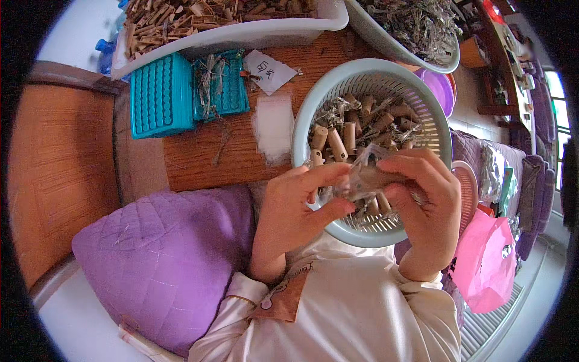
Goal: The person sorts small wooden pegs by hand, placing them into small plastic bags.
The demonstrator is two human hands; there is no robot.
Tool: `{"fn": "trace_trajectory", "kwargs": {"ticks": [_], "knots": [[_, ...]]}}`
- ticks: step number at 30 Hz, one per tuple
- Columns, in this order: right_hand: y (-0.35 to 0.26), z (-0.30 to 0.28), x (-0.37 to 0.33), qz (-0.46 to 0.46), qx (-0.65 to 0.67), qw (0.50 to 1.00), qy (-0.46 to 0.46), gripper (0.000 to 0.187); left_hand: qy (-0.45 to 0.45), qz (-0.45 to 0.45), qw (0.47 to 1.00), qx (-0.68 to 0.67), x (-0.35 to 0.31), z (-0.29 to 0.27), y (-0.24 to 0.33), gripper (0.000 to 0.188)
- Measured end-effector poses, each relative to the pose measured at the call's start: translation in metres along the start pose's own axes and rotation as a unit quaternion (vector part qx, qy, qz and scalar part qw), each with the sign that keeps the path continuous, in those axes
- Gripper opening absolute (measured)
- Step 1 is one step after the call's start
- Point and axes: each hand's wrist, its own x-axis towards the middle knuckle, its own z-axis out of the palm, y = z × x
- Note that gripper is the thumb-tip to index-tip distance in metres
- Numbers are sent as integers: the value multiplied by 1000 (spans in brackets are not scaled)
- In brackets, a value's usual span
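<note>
My left hand [292, 211] and my right hand [431, 193] meet over the near part of a round grey-green plastic basket [306, 123]. Between their fingertips they pinch a small clear plastic bag [363, 172], thumbs below and forefingers above. Something brownish shows by the right fingers, but whether it lies inside the bag I cannot tell. Short brown tubes [336, 143] fill the basket, several with crumpled clear wrapping or pale strands around them. My hands hide part of the basket's near side.
Left of the basket, a flat stack of clear bags [273, 130] lies on the wooden table [187, 160]. Teal plastic crates [160, 99] stand farther left. Behind are a white tub [241, 42] of brown pieces and another tub [449, 60] of wrapped ones. A pink bag [485, 259] is at right.
</note>
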Motion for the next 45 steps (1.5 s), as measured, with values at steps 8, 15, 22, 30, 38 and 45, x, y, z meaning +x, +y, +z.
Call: {"fn": "trace_trajectory", "kwargs": {"ticks": [8, 15, 22, 30, 38, 45], "knots": [[2, 4, 5, -24, -105, 988, -111, 22, -26, -57, 998, 14, 2, 5, 9, 40], [13, 12, 11, -169, -116, 974, -99, 36, 85, -132, 976, -152, -1, 5, 5, 26], [40, 36, -4, 25, 271, 958, -93, 66, 134, -35, 966, -218, 3, 6, 13, 25], [24, 35, -1, 69, 220, 971, -56, 26, 144, 44, 981, -123, -1, 7, 8, 30], [29, 39, -8, -31, 125, 991, -39, 21, 252, 318, 893, 193, 8, 1, 15, 26], [23, 36, -6, -133, -64, 988, -52, 27, 149, 262, 923, 240, 9, 1, 13, 21]]}}
